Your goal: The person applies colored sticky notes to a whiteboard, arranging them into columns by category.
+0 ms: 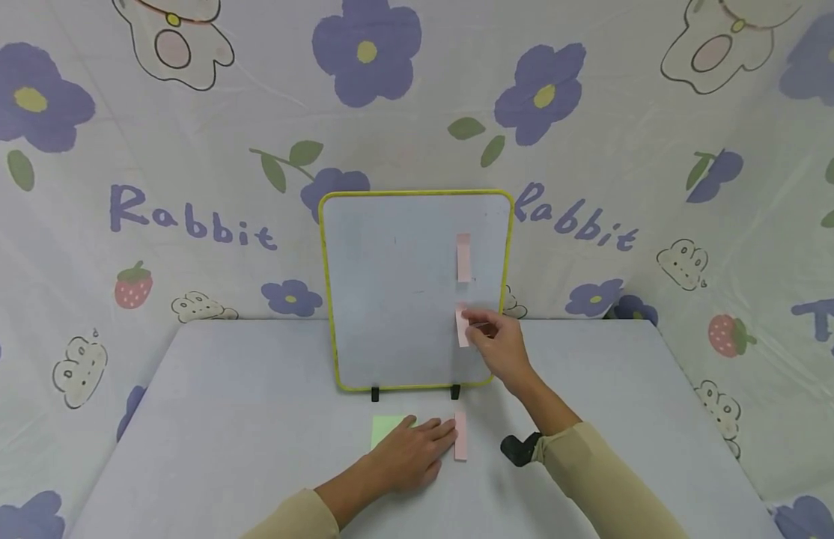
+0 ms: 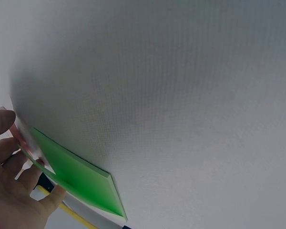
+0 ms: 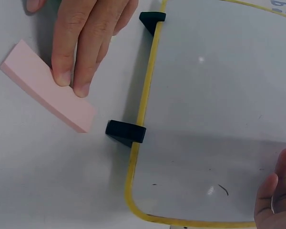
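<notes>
My right hand pinches a pink sticky note strip between thumb and fingers, in front of the lower right of the whiteboard. Whether the strip touches the board I cannot tell. Another pink strip is stuck to the board higher up. On the table, my left hand reaches across a green sticky note pad, partly covering it. Its fingertips touch the long side of a pink sticky note pad. In the left wrist view, the green pad has a bent sheet edge by the fingers.
The yellow-framed whiteboard stands on two black feet near the back of the white table. A black object sits at the right sleeve's cuff. Behind the table hangs a printed cloth with flowers and rabbits.
</notes>
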Demonstrator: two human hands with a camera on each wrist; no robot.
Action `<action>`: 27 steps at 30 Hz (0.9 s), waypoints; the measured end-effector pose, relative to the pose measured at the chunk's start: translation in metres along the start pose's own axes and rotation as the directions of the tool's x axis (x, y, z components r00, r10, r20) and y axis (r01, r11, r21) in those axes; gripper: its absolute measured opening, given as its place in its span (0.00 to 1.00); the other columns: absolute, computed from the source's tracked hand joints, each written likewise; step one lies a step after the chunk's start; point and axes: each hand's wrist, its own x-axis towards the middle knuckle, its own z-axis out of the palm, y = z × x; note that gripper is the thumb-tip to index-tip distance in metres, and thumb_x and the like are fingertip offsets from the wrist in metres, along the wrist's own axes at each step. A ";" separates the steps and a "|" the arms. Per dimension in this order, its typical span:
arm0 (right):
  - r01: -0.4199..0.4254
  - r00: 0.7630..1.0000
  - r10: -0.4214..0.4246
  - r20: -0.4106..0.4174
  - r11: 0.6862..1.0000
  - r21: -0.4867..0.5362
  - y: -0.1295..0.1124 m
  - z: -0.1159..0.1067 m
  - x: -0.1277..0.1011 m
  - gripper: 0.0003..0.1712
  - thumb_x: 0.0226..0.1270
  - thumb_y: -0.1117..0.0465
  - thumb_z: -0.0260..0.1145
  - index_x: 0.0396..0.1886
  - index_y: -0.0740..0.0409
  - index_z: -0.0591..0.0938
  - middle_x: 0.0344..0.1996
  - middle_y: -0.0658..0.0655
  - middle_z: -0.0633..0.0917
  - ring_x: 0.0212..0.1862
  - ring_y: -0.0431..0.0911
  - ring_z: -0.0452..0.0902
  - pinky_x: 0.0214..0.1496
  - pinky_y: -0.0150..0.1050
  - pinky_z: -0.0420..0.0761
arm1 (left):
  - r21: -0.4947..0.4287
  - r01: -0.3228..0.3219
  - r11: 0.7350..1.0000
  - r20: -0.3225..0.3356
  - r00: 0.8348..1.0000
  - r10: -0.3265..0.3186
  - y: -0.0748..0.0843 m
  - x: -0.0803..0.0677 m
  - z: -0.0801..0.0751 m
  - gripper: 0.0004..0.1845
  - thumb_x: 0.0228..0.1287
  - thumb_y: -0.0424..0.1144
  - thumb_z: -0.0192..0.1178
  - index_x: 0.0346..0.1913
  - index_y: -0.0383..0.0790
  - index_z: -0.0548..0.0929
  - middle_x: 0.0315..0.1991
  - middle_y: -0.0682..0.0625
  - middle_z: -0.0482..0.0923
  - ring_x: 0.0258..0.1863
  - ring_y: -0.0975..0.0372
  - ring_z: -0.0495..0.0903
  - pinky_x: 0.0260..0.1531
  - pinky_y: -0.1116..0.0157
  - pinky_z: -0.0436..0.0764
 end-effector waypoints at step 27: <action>0.044 0.999 -0.044 0.000 0.999 -0.024 0.005 0.000 0.004 0.15 0.69 0.71 0.63 0.54 0.64 0.84 0.46 0.63 0.84 0.46 0.52 0.78 0.41 0.28 0.76 | 0.002 -0.012 1.000 0.048 0.999 0.012 -0.005 0.010 -0.018 0.23 0.73 0.47 0.54 0.67 0.47 0.76 0.69 0.55 0.71 0.67 0.61 0.71 0.59 0.50 0.74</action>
